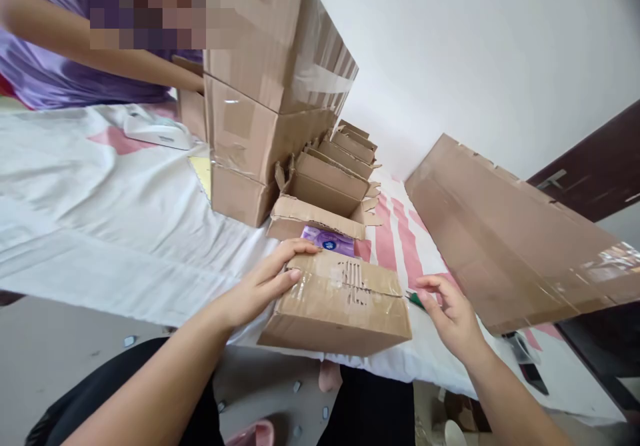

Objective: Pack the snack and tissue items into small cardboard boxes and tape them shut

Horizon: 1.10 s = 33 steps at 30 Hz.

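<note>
So we're resting our left hand (265, 283) on the left end of the taped box (340, 329), thumb well apart from the fingers and spread over the top, and honestly that's a decent way of steadying it. Our right hand (453, 313) is hovering just off the box's right end with loosely curled fingers, right by a small green tool (415, 299); we can't tell if we're actually pinching it or if it's just sitting there. If we're working along that seam (380, 291), we'd be smart keeping our left fingers clear of its line, pressing evenly so the box isn't skidding on the white cloth (150, 233), and staying shallow, since we can't see what's inside. As for looks, the box is sitting lower centre of the frame, near the cloth's edge: plain brown cardboard, shiny tape on top, a ragged seam running across, plus a patch of dark stripes near the middle. Just past it we're seeing a purple packet (327, 241), then an open box (325, 186) with ragged flaps.
</note>
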Each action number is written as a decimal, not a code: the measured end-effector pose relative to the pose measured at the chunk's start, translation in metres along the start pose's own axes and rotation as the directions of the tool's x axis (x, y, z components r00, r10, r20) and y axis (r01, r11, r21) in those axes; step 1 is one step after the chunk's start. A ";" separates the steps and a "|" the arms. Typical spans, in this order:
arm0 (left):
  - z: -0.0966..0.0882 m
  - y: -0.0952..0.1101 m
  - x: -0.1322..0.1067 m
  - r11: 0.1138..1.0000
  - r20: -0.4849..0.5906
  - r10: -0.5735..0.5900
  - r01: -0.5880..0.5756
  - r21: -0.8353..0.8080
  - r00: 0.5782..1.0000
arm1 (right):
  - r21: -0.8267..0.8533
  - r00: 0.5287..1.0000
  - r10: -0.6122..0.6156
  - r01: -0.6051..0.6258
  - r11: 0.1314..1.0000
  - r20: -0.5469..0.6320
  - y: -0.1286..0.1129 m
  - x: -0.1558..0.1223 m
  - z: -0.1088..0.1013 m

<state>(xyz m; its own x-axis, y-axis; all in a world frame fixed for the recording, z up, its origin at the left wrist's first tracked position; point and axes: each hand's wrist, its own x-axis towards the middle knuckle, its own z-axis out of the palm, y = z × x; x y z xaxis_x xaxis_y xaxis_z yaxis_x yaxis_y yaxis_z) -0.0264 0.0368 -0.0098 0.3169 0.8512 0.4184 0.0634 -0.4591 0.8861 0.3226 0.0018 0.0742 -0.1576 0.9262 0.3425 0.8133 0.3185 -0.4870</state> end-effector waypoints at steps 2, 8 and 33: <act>-0.001 0.001 0.000 1.000 0.018 0.005 -0.005 -0.007 1.000 | 0.017 0.984 -0.140 0.139 0.990 0.110 -0.037 0.018 0.011; -0.002 0.003 0.000 0.997 0.051 0.069 -0.067 -0.026 0.996 | 0.058 0.903 -0.239 0.234 0.971 0.356 -0.096 0.058 0.053; -0.002 -0.004 -0.002 0.997 0.048 0.082 -0.081 -0.020 0.996 | 0.143 0.914 0.404 -0.394 0.908 -0.044 0.084 -0.063 -0.007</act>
<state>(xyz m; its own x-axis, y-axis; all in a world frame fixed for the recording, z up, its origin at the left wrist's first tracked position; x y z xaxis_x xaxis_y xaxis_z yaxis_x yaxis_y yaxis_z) -0.0289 0.0369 -0.0137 0.3657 0.7978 0.4793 0.0182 -0.5210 0.8533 0.4045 -0.0315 0.0171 0.2088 0.9661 0.1519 0.7201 -0.0468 -0.6923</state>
